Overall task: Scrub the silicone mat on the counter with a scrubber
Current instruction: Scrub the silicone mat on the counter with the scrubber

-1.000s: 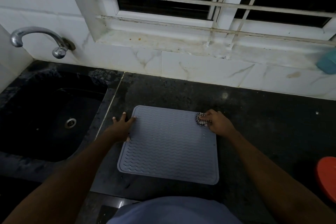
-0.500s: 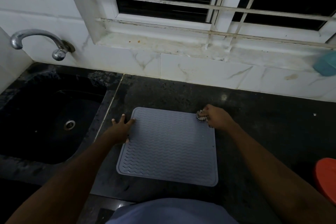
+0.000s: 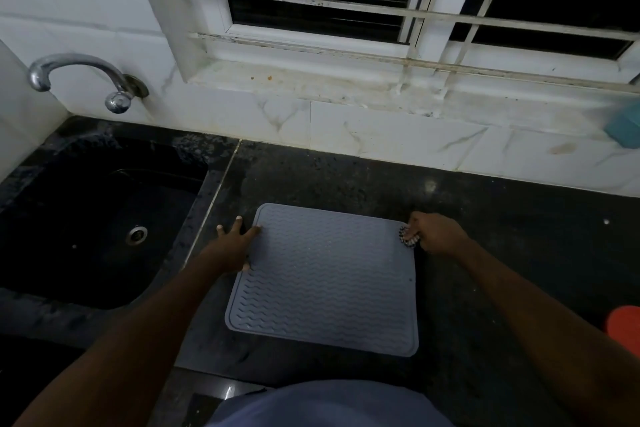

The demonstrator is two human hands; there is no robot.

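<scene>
A grey silicone mat (image 3: 325, 281) with a wavy ribbed surface lies flat on the black counter (image 3: 502, 246). My left hand (image 3: 232, 246) presses on the mat's left edge, fingers spread, thumb on the mat. My right hand (image 3: 434, 234) is at the mat's far right corner, closed around a small dark-and-light scrubber (image 3: 408, 237) that touches the mat's edge there.
A black sink (image 3: 86, 218) with a drain sits to the left under a chrome tap (image 3: 79, 78). White tiled wall and barred window run along the back. A teal object (image 3: 625, 130) rests on the sill ledge; an orange-red object (image 3: 625, 328) sits at the right edge.
My right hand with the scrubber has slid right, from on the mat's far right corner to its very edge. My left hand has kept its place on the left edge.
</scene>
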